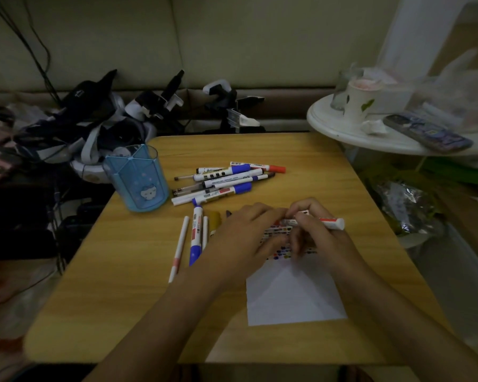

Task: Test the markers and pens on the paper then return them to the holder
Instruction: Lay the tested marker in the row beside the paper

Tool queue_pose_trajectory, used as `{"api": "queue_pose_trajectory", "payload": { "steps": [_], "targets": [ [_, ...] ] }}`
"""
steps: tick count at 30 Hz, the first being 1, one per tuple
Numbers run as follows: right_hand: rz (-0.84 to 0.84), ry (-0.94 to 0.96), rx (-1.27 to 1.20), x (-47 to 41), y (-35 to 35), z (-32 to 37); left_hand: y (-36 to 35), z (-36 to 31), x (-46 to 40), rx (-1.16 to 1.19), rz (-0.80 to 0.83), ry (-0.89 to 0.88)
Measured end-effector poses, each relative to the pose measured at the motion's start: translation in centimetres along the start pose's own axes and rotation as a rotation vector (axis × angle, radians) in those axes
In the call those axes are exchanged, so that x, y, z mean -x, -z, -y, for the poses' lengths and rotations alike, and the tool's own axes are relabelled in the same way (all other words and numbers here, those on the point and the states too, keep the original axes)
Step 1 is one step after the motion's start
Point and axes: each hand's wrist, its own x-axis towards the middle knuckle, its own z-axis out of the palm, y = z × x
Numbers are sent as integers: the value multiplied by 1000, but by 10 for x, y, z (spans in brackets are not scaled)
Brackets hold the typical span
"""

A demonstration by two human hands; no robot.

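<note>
Both hands met over paper [295, 293]: right hand [318, 238] grasped red marker [315, 222]; left hand [243, 232] pinched its tip end, probably the cap. Best pulled straight, barrel steadied.

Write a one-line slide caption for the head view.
Both hands, left hand and right hand, hold a red marker over the paper, beside an empty blue holder.
</note>
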Motion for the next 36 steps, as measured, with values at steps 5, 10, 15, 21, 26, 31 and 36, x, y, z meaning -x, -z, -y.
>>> {"api": "queue_pose_trajectory", "payload": {
  "steps": [5,10,15,21,26,31,36],
  "targets": [
    [-26,2,-2,-4,-2,0,2,-4,-1,-13,37,35],
    [-28,-16,75,-6,0,-4,1,-3,-1,-17,76,44],
    [-36,-39,96,-6,1,-3,1,-5,0,40,94,68],
    [-31,-64,87,-2,1,0,3,-5,-3,15,107,47],
    [-24,-62,86,-3,3,-1,-1,-5,-6,14,124,34],
    [-25,-84,44,-3,5,1,-2,-4,-8,58,94,-4],
    [-21,-105,11,-2,8,1,-4,-4,-9,85,87,-9]
  ]
}}
